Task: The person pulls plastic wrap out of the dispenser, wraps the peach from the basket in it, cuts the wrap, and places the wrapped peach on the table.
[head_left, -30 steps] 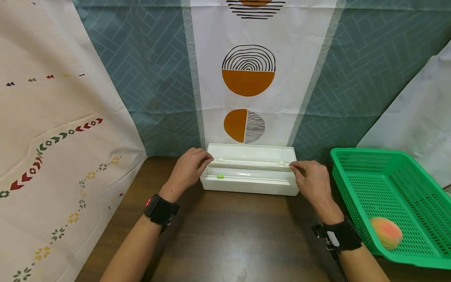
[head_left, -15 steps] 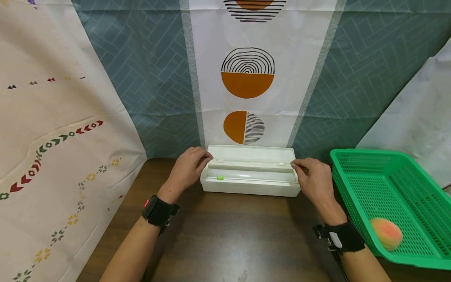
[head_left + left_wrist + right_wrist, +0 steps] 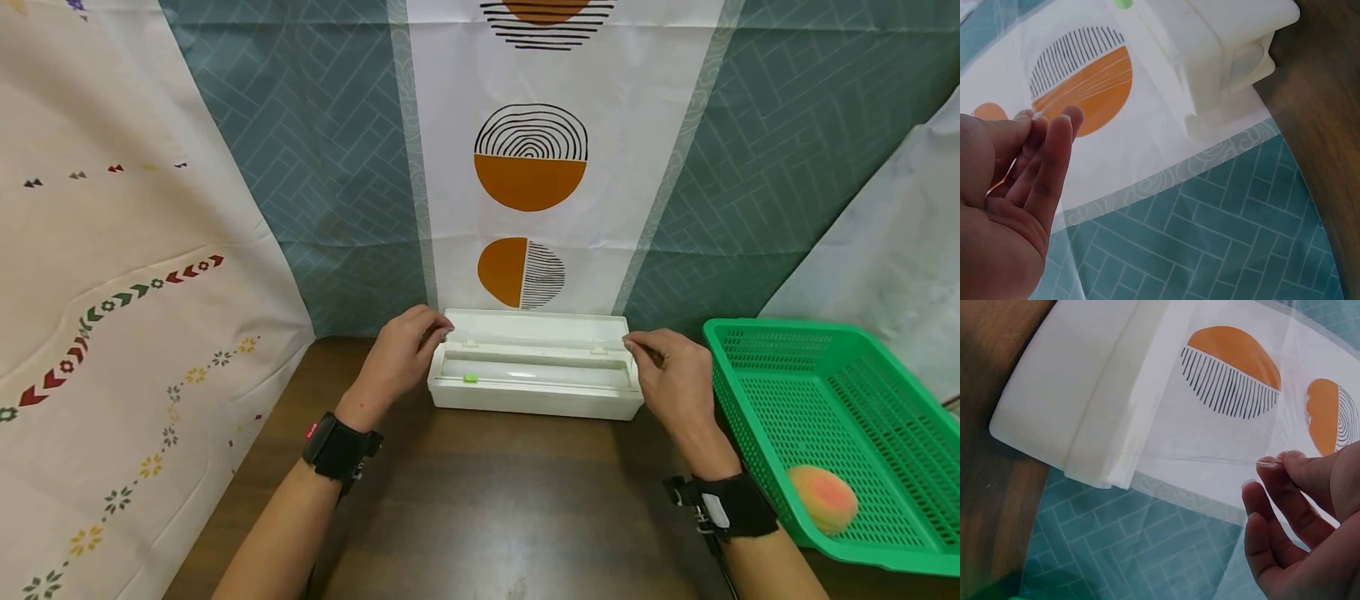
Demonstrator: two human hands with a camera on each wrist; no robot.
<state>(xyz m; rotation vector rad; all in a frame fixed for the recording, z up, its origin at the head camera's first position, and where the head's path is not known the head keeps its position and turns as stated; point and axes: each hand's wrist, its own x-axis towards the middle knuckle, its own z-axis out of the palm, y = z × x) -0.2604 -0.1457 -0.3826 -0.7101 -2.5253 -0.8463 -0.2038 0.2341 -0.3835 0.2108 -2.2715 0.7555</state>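
A white cling film dispenser [image 3: 536,400] stands on the table against the hanging cloth, its lid [image 3: 536,325] raised at the back. Inside lies a pale roll [image 3: 525,372], and a small green tab [image 3: 470,378] sits near the left front. My left hand [image 3: 401,354] pinches one corner of the clear cling film [image 3: 1088,94] between thumb and fingers, above the dispenser's left end. At the right end my right hand [image 3: 671,383] pinches the other corner. In the right wrist view the film [image 3: 1222,440] stretches from the dispenser to the fingertips, creased where gripped.
A green plastic basket [image 3: 765,517] stands to the right, close to my right forearm, with a peach [image 3: 823,498] in it. Patterned cloths hang behind and at both sides. The brown table [image 3: 487,500] extends in front of the dispenser.
Both hands have risen slightly relative to the dispenser, the right one also shifting a little outward. Their pinch on the cling film stays the same. The basket and peach have not moved.
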